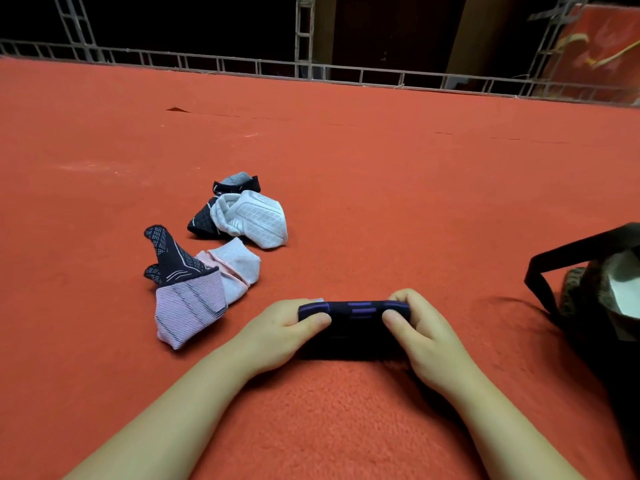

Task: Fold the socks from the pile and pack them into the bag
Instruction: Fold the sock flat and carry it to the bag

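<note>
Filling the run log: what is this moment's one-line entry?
left hand + right hand grip dark purple-striped sock | loose sock pile left | dark bag right

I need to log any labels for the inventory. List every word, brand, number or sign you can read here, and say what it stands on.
None can be read.
Dark sock held by both hands: purple bars only, no letters.
Sock pile: stripes, grids and dots, no text.
Bag: no label shows.
Red panel at far right: yellow strokes, too blurred to tell.
</note>
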Demonstrator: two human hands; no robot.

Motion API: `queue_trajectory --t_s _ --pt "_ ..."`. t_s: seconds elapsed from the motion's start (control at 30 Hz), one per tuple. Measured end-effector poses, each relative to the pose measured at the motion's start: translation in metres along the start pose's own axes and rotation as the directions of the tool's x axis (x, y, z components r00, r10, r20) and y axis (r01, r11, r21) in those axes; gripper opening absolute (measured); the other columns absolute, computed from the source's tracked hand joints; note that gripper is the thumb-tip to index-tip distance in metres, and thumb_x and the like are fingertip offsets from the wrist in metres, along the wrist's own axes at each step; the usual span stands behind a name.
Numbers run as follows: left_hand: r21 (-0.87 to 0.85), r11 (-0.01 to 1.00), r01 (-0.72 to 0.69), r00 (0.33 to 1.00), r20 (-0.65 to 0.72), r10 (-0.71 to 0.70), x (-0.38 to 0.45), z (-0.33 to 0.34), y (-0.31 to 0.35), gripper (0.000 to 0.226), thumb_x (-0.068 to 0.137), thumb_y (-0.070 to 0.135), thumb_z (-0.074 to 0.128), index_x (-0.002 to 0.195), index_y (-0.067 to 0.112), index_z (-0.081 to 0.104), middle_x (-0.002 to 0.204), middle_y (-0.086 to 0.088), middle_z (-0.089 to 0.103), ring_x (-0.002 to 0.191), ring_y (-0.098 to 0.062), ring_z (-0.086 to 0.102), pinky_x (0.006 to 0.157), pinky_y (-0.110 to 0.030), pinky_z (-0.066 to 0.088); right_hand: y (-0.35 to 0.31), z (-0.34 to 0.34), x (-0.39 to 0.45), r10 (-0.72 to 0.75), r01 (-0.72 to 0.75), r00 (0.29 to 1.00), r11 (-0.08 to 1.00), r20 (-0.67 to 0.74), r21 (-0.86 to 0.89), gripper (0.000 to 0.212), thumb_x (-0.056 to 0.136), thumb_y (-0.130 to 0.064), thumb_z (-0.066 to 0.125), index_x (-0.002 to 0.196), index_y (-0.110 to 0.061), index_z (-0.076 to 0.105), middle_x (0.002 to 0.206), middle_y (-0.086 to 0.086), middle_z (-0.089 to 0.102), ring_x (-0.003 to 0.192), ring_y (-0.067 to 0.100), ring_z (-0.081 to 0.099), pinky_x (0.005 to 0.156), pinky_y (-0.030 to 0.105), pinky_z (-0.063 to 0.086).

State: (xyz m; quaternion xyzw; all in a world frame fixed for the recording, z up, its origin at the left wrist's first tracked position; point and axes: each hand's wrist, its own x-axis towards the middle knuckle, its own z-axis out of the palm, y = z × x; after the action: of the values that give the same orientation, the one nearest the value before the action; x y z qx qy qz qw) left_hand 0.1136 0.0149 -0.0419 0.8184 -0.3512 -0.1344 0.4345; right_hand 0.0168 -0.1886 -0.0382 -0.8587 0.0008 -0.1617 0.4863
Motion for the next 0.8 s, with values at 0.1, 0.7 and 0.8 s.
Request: queue_trajectory --t_s 0.1,0.7,0.8 --pt "-0.006 0.999 0.038 0.988 -0.148 -0.039 0.003 0.005 -0.002 0.026 0.075 0.053 0.054 0.077 0.028 0.061 0.073 0.014 0.064 0.070 -0.003 0.057 0.078 -0.036 0.047 0.005 0.010 0.004 0.094 -0.098 0.992 0.994 -0.089 -0.039 0.009 0.093 -0.027 0.053 0.085 -0.025 0.048 0.071 -0.011 0.060 0.065 0.002 0.052 0.065 0.026 0.039" --pt "0.299 0.912 0.281 0.954 -0.188 -0.232 0.020 0.010 -0.012 0.031 0.090 0.053 0.038 0.083 0.023 0.047 0.121 0.000 0.059 0.118 -0.023 0.048 0.105 -0.040 0.030 0.011 0.012 0.012 0.271 -0.290 0.957 0.874 -0.103 -0.389 0.036 0.094 -0.046 0.043 0.088 -0.013 0.056 0.095 0.003 0.063 0.098 0.026 0.057 0.084 0.036 0.041" --pt "-0.165 0.960 0.227 0.926 -0.269 -0.265 0.010 0.027 0.014 0.019 0.096 0.036 0.047 0.099 0.019 0.055 0.097 0.004 0.063 0.091 -0.013 0.059 0.082 -0.023 0.043 0.000 0.006 -0.002 0.296 -0.299 0.941 0.954 -0.167 0.003 0.019 0.093 -0.035 0.052 0.090 -0.017 0.053 0.090 -0.003 0.061 0.088 0.016 0.056 0.075 0.030 0.040"
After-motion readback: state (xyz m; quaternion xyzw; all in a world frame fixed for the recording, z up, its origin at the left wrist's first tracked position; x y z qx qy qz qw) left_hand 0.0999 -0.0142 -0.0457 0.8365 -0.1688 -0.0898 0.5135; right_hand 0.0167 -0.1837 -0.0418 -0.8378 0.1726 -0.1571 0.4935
